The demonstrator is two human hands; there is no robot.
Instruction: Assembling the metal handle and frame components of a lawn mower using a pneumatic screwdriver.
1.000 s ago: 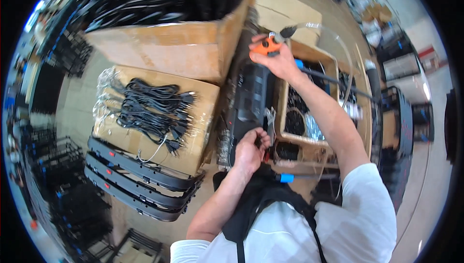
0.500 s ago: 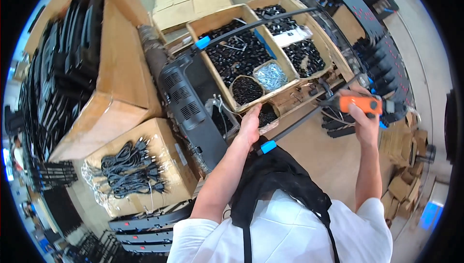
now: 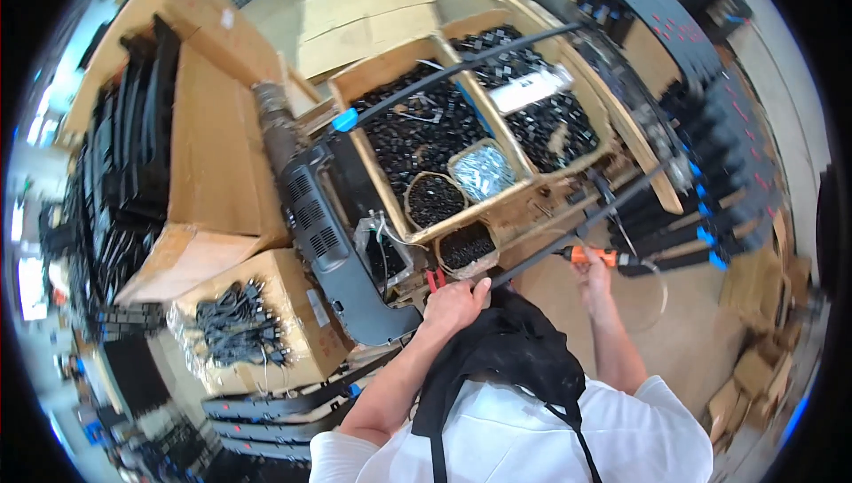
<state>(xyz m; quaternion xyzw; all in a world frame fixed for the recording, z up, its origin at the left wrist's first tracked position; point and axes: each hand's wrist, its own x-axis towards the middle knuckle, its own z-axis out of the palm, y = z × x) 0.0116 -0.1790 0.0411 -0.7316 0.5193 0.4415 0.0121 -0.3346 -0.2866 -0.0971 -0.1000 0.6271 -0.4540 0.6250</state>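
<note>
While a divided wooden tray (image 3: pixel 382 73) holds heaps of small black parts, a worker in a white shirt (image 3: pixel 506 430) stands at its near side, right hand (image 3: pixel 594 279) wrapped around an orange driver (image 3: pixel 593 256) off the tray's near right corner. The grip sits on the bright body, apparently to leave the dark tip free; it points left, close to a dark lower bar (image 3: pixel 577 228) slanting along the tray's near side, though contact cannot be confirmed. The left hand (image 3: pixel 453 305), below the tray's near left corner, lies at the bar's near end, perhaps to steady it; its fingers are too hidden to tell whether they grasp. Red handles (image 3: pixel 435 281) poke out just beside it, seemingly parked within easy reach. A second dark bar (image 3: pixel 497 54) crosses above the tray. Inside the tray's near left corner, silver fasteners (image 3: pixel 484 172) and tiny dark pieces (image 3: pixel 437 203) occupy separate tubs, likely so the kinds do not mix. Left of the tray lies a vented black panel (image 3: pixel 342 261); farther left, bundled power cords (image 3: pixel 240 328) rest on a low carton (image 3: pixel 293 296), laid out, it seems, for quick picking.
</note>
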